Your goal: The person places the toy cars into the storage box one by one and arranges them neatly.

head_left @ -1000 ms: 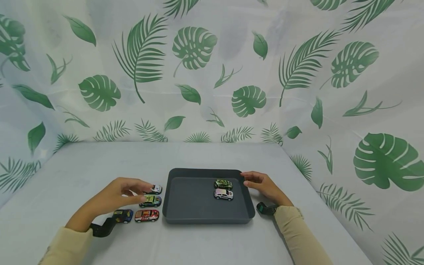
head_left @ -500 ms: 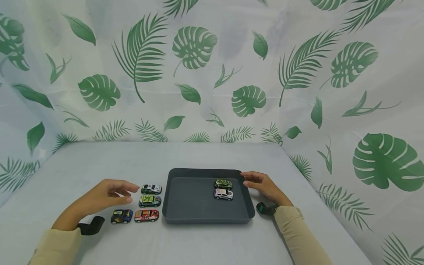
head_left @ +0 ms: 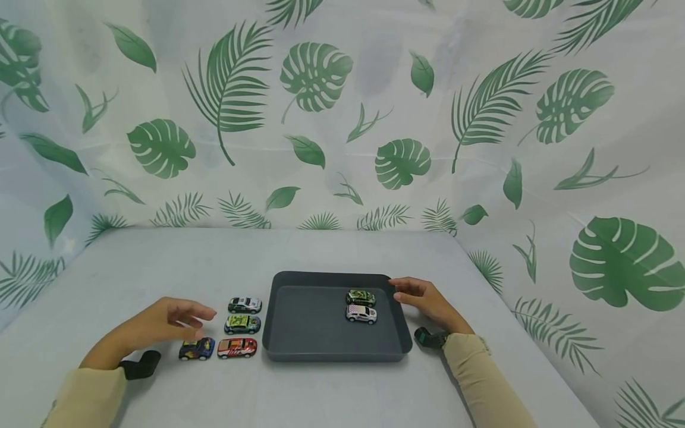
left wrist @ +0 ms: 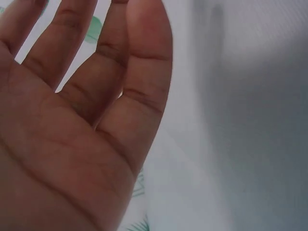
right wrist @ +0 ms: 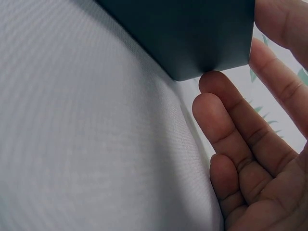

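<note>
My left hand (head_left: 163, 322) hovers at the left with fingers loosely bent, holding nothing. Its thumb overlaps the upper edge of a dark blue toy car (head_left: 197, 349) in the head view; whether they touch I cannot tell. Beside that car are a red toy car (head_left: 237, 348), a yellow-green toy car (head_left: 242, 324) and a white-and-black toy car (head_left: 245, 305). My right hand (head_left: 428, 302) holds the dark grey tray (head_left: 305, 358) at its back right corner. One finger touches the outer wall (right wrist: 192, 43). Inside the tray stand a camouflage-green toy car (head_left: 361, 297) and a white-and-pink toy car (head_left: 361, 314).
A white cloth covers the table (head_left: 321, 395). Behind it and along the sides hangs a white curtain (head_left: 342, 196) printed with green leaves. The row of cars stands close to the tray's left wall.
My left hand has drawn back leftward from the white-and-black and yellow-green cars and sunk slightly toward the dark blue car. My right hand, the tray and the cars have stayed in place.
</note>
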A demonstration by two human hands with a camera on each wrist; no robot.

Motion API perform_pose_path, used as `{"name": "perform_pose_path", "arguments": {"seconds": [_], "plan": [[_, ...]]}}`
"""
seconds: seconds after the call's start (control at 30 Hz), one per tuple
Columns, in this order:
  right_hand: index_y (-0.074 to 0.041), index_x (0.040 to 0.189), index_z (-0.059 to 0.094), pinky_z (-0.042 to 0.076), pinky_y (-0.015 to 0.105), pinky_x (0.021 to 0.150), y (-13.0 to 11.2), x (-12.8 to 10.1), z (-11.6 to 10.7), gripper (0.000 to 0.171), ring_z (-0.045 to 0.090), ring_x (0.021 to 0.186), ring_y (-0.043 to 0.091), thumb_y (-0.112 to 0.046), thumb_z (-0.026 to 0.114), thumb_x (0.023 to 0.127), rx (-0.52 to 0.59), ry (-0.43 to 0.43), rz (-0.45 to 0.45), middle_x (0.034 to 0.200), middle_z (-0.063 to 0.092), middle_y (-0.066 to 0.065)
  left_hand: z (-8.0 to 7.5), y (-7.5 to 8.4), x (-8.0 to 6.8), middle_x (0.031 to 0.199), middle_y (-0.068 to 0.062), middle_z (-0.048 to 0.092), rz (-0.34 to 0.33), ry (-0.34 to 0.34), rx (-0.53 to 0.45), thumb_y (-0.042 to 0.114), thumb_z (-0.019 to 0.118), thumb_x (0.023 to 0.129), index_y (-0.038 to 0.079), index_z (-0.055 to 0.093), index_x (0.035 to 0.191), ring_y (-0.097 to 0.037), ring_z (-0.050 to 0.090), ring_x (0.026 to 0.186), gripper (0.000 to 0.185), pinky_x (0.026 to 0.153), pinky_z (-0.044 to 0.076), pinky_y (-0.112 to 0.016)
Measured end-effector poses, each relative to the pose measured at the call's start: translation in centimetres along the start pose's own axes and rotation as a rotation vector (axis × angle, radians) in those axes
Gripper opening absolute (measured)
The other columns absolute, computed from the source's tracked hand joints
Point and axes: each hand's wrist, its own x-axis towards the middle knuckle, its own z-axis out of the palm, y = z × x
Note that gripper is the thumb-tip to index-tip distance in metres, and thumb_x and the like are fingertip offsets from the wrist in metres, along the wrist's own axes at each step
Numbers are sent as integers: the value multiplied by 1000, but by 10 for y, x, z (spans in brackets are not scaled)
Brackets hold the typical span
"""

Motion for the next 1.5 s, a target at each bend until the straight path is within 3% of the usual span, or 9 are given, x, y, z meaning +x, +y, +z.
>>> {"name": "perform_pose_path", "arguments": {"seconds": [0.13,0.3,0.47,0.57,0.7,0.97,1.3,1.5], "plan": [[5,146,63,49,27,105,0,0,-1,47,64,130,31,-17,73,105,3,-6,-13,147,63,25,-1,-4,-2,135,-32,68,-42,-22,-40,7,79,97,-15,65,135,-29,69,114,46,88,58,-27],[5,146,63,49,29,106,1,0,-1,47,64,130,32,-16,72,105,3,-5,-9,147,63,26,-1,-9,-1,130,-29,70,-96,-52,-82,2,83,90,-16,66,130,-26,67,112,47,87,57,-27],[5,146,63,48,47,113,-2,-1,-1,47,64,132,35,-17,72,106,-8,-1,-5,147,63,25,-2,-13,0,130,-29,71,-103,-92,-107,-1,85,87,-17,67,128,-23,68,117,48,89,55,-24],[5,146,63,45,58,116,-4,-2,0,47,62,134,38,-17,72,106,-4,0,2,147,63,25,-2,-15,-1,130,-30,70,-100,-108,-123,-3,85,84,-18,66,128,-14,68,114,49,84,54,-24],[5,147,62,43,62,117,-5,-3,0,48,63,133,38,-17,72,105,0,1,12,147,63,25,-2,-16,-1,127,-29,72,-96,-109,-142,-5,84,83,-21,66,126,-5,66,104,49,76,53,-26],[5,147,62,44,59,115,-6,-3,0,48,64,130,34,-18,73,105,-2,2,16,145,64,25,-1,-15,-2,120,-21,75,-115,-79,-140,-4,84,84,-20,69,122,-7,66,99,43,80,55,-26],[5,146,63,50,28,105,-3,-2,-1,47,64,130,31,-17,72,106,-6,-5,-4,146,64,25,0,-14,-2,121,-24,76,-67,-28,-106,2,84,88,-17,71,122,-3,70,105,41,84,57,-25],[4,146,64,50,25,103,-3,-1,0,46,64,130,30,-17,73,105,-6,-2,2,146,64,25,1,-10,-2,123,-25,75,-77,27,-71,2,84,88,-14,72,123,-13,72,104,40,83,59,-28]]}}
